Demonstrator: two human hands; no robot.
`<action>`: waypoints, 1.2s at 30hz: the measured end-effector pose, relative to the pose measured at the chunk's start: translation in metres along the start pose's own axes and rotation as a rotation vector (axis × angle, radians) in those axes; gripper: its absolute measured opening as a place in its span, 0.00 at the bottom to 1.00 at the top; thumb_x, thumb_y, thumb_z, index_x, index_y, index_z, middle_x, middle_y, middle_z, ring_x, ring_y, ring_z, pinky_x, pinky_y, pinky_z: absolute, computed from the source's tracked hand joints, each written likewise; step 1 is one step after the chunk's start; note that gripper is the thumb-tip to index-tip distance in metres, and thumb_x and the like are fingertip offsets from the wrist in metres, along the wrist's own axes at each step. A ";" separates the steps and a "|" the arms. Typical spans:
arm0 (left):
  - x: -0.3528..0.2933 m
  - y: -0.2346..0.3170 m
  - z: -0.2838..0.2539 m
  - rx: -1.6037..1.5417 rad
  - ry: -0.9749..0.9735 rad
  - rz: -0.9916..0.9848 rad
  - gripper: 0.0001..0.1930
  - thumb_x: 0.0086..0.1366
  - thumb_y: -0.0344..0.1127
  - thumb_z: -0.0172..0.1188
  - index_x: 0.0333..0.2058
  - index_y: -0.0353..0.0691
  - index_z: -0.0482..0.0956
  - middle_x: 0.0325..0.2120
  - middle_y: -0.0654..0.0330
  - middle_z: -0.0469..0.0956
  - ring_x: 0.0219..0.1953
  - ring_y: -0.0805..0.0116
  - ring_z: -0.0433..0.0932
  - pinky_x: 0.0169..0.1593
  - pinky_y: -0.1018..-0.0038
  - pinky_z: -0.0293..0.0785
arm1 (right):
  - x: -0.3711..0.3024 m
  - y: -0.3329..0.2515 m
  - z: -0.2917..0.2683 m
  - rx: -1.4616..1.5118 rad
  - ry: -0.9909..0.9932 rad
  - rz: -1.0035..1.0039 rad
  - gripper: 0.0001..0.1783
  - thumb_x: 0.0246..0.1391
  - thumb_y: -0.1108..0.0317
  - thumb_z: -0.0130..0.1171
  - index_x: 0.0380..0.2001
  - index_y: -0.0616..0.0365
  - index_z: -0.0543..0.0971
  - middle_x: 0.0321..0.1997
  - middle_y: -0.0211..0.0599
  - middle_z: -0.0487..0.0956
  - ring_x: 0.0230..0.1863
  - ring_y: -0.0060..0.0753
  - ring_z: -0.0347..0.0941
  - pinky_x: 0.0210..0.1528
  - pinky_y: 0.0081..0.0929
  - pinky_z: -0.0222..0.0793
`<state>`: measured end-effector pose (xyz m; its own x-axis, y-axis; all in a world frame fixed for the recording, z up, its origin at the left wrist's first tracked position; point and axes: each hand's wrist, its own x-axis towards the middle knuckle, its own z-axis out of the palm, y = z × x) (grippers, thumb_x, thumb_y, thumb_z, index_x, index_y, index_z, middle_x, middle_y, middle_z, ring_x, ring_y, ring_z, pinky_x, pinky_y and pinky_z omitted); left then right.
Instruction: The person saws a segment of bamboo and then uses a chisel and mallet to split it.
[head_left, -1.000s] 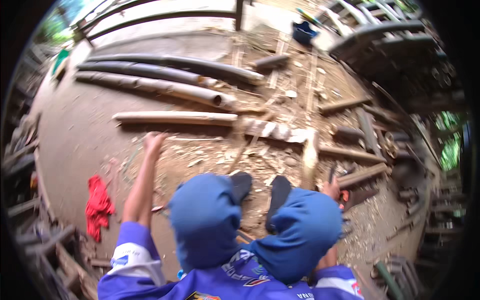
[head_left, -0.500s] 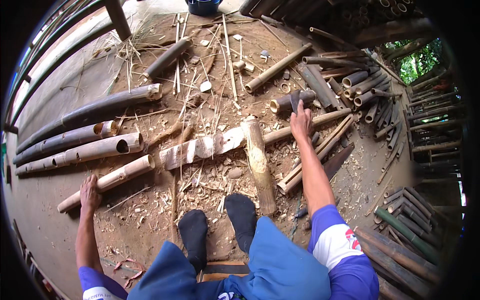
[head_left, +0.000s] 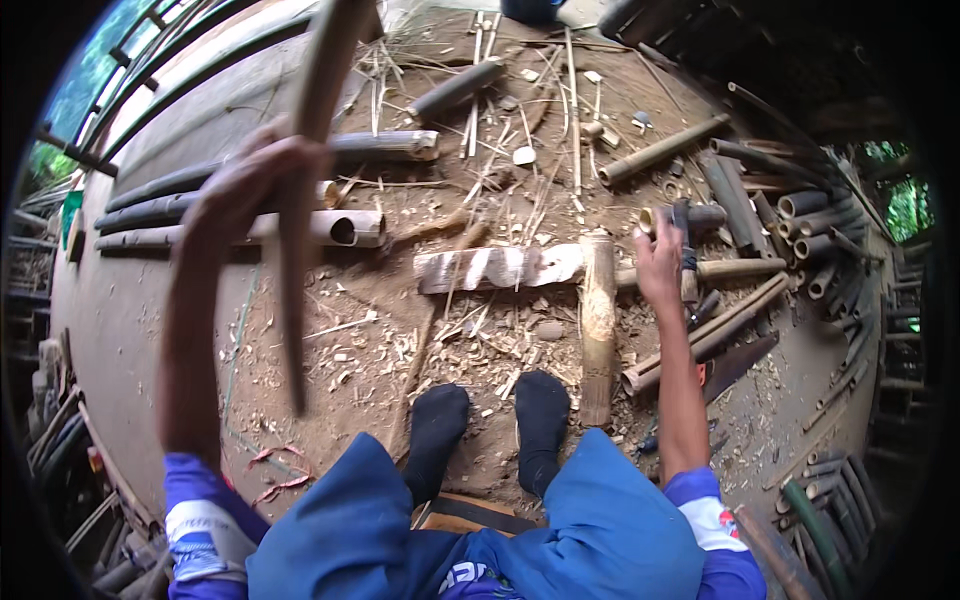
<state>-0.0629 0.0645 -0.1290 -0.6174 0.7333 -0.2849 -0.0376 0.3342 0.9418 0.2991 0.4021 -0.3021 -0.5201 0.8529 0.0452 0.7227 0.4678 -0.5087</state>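
My left hand (head_left: pixel 255 190) is raised at the left, wrapped round a bamboo pole (head_left: pixel 318 95). The pole stands steeply tilted in front of me, its upper end beyond the picture's top edge; hand and pole are smeared by motion. Over at the right, my right hand (head_left: pixel 660 265) has its thumb and fingers apart. Right beside it is a knife (head_left: pixel 689 285) with a dark blade and a pale handle, close to a short dark bamboo piece (head_left: pixel 708 218). A thick upright-lying log (head_left: pixel 598 325) crosses a pale, hacked log (head_left: pixel 500 268) between my hands.
Holed bamboo lengths (head_left: pixel 362 228) lie at the left. Split bamboo (head_left: pixel 715 330) and a bamboo pile (head_left: pixel 815 245) are at the right. Chips and shavings (head_left: pixel 490 340) litter the ground before my socked feet (head_left: pixel 438 430). A railing (head_left: pixel 200 80) runs along the far left.
My left hand has lifted the bamboo pole off the ground and swung it up steeply. My right hand has come off the knife, which now lies beside it. The view has shifted left.
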 end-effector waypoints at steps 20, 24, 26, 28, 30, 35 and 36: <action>-0.045 -0.223 0.242 0.196 -0.207 -0.163 0.31 0.54 0.48 0.77 0.48 0.32 0.76 0.38 0.50 0.82 0.39 0.62 0.81 0.47 0.65 0.80 | -0.194 -0.047 0.053 0.279 -0.638 -0.023 0.36 0.54 0.49 0.66 0.58 0.62 0.69 0.46 0.51 0.80 0.44 0.46 0.80 0.48 0.41 0.75; -0.030 -0.189 0.193 0.766 0.258 0.149 0.37 0.51 0.46 0.74 0.56 0.36 0.70 0.52 0.44 0.71 0.58 0.48 0.70 0.53 0.56 0.73 | -0.187 -0.058 0.074 0.342 -0.610 -0.004 0.46 0.50 0.47 0.69 0.62 0.66 0.62 0.50 0.60 0.79 0.49 0.54 0.80 0.53 0.46 0.75; -0.002 -0.185 0.184 0.949 0.186 0.193 0.46 0.47 0.45 0.75 0.62 0.38 0.61 0.55 0.45 0.68 0.61 0.48 0.65 0.60 0.53 0.65 | -0.175 -0.066 0.084 0.424 -0.620 0.033 0.43 0.48 0.49 0.70 0.57 0.66 0.62 0.47 0.62 0.79 0.47 0.58 0.80 0.51 0.50 0.74; 0.010 -0.184 0.183 1.095 0.016 0.206 0.50 0.45 0.46 0.75 0.65 0.38 0.57 0.56 0.47 0.68 0.62 0.50 0.65 0.62 0.54 0.62 | -0.173 -0.075 0.089 0.343 -0.616 0.064 0.41 0.47 0.50 0.70 0.53 0.66 0.63 0.45 0.64 0.79 0.45 0.61 0.79 0.49 0.52 0.74; 0.024 -0.202 0.183 1.134 -0.032 0.341 0.46 0.51 0.48 0.72 0.64 0.39 0.59 0.54 0.49 0.71 0.59 0.52 0.69 0.61 0.56 0.62 | -0.178 -0.078 0.093 0.257 -0.549 0.028 0.36 0.46 0.53 0.68 0.49 0.65 0.62 0.43 0.66 0.79 0.43 0.66 0.78 0.47 0.55 0.73; 0.046 -0.212 0.164 1.066 0.088 0.519 0.38 0.60 0.47 0.65 0.66 0.41 0.61 0.53 0.50 0.76 0.55 0.54 0.74 0.58 0.56 0.65 | -0.180 -0.078 0.099 0.227 -0.518 -0.035 0.35 0.47 0.52 0.68 0.47 0.65 0.63 0.41 0.64 0.79 0.42 0.65 0.78 0.46 0.56 0.73; 0.052 -0.208 0.163 1.082 0.051 0.460 0.35 0.61 0.47 0.64 0.64 0.43 0.63 0.52 0.51 0.76 0.54 0.55 0.73 0.57 0.56 0.65 | -0.180 -0.075 0.099 0.235 -0.508 -0.044 0.35 0.47 0.52 0.68 0.47 0.65 0.63 0.41 0.64 0.79 0.41 0.65 0.78 0.45 0.56 0.73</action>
<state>0.0412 0.1300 -0.3688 -0.4303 0.8997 0.0732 0.8686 0.3907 0.3047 0.2932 0.1904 -0.3574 -0.7436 0.5875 -0.3193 0.6047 0.3870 -0.6961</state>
